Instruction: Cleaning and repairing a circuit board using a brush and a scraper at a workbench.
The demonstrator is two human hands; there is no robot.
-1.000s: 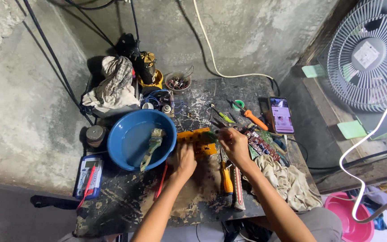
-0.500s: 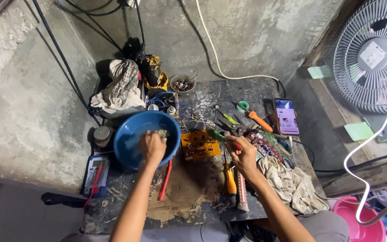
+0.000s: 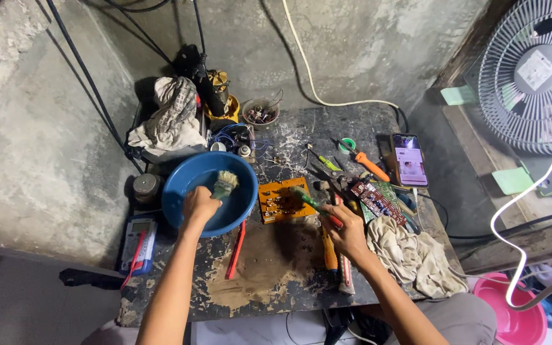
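Left hand (image 3: 199, 206) grips brush (image 3: 223, 185) over bowl rim (image 3: 172, 191); right hand (image 3: 346, 230) grips green tool (image 3: 311, 201) beside circuit board (image 3: 279, 201).

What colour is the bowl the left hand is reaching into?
Blue: the bowl under the left hand, head view.

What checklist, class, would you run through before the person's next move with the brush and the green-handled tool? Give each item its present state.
1. Left hand grip on the brush: ok, closed round the handle.
2. Brush bristles inside the blue bowl: ok.
3. Liquid in the bowl: cannot tell.
4. Right hand grip on the green-handled tool: ok, tip pointing at the orange circuit board.
5. Board lying flat on the workbench, beside the bowl: ok.
6. Phone apart from the bowl: ok, at the far right of the bench.
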